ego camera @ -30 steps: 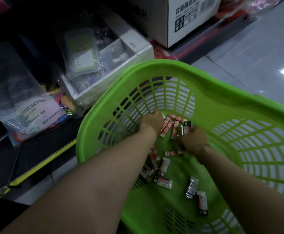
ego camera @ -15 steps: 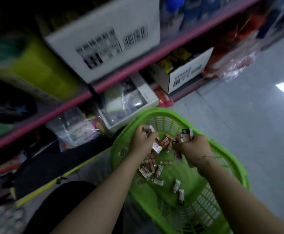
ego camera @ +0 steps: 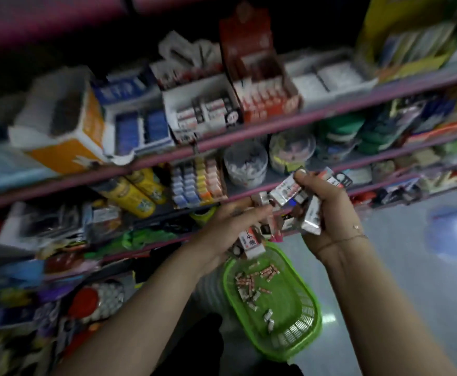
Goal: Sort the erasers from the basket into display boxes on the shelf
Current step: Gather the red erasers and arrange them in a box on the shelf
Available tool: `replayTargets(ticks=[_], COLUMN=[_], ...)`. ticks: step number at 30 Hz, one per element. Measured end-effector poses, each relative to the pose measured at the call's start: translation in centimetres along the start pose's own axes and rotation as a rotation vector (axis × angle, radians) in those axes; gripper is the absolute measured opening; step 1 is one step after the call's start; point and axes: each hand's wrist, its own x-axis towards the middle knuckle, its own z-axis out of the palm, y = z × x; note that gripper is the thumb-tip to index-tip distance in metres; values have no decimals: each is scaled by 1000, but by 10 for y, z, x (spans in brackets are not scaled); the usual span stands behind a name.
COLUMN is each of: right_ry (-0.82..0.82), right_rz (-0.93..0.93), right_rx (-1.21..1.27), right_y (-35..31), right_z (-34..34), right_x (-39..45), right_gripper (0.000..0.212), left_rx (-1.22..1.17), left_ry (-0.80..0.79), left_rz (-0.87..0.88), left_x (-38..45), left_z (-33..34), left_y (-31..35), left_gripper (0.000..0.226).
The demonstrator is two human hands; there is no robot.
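The green plastic basket (ego camera: pixel 307 295) sits on the floor far below my hands, with several small wrapped erasers (ego camera: pixel 251 283) loose in its bottom. My left hand (ego camera: pixel 232 226) is raised in front of the shelves, shut on a few erasers; one white eraser (ego camera: pixel 251 244) sticks out under the palm. My right hand (ego camera: pixel 327 213) is beside it, shut on a bundle of wrapped erasers (ego camera: pixel 289 189) fanned above the fingers. On the upper shelf a white display box (ego camera: pixel 203 111) holds rows of erasers, with a red display box (ego camera: pixel 265 96) to its right.
Pink-edged shelves (ego camera: pixel 249 137) hold blue boxes (ego camera: pixel 140 128), an orange carton (ego camera: pixel 64 131), round clear tubs (ego camera: pixel 245 164), yellow bottles (ego camera: pixel 132 194) and stacked coloured items (ego camera: pixel 194 183). Grey floor (ego camera: pixel 412 267) lies to the right. The view is motion-blurred.
Both hands have lifted out of the basket with erasers in them. The view has swung up from the basket to the shelves, leaving the basket far below.
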Motion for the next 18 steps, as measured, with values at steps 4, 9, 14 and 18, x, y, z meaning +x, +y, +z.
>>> replayTargets(ticks=[4, 9, 14, 18], right_ry=[-9, -8, 37, 183], right_rz=[-130, -179, -256, -332], right_rx=[-73, -332, -650, -706], right_y=[-30, -56, -84, -85], right_z=[45, 77, 103, 130], right_x=[-8, -6, 25, 71], right_gripper=[17, 10, 15, 21], left_rx=[-127, -168, 22, 62], left_ry=[53, 207, 237, 389], left_rz=[-39, -20, -1, 52], left_x=[-12, -4, 21, 42], left_z=[4, -12, -47, -79], left_y=[54, 90, 115, 134], left_gripper=[10, 16, 16, 23])
